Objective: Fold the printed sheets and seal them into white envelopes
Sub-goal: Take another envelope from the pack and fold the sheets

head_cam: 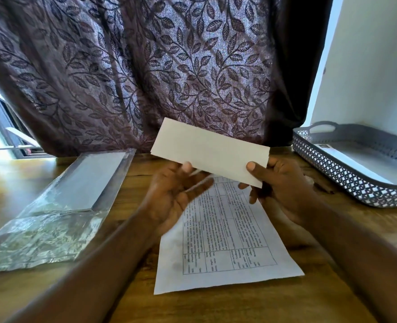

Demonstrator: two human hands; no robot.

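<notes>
My right fingers [253,197] curl behind the white envelope [210,151] and my thumb lies on its front, so my right hand [283,183] pinches its lower right corner. My left hand [171,194] is palm-up at 7 o'clock of the envelope. Its fingers are straight and loosely spread beneath the paper, and the thumb tip touches the lower edge. The envelope is held up off the wooden table [216,306], tilted with its right end lower and its blank face toward me. The printed sheet [225,229] lies flat and unfolded on the table at 6 o'clock of the envelope, partly under my hands. A clear plastic pack [76,194] with a white stack inside lies at 9 o'clock. A grey lattice tray [355,185] sits at 3 o'clock. A leaf-patterned curtain [146,66] hangs at 12 o'clock.
</notes>
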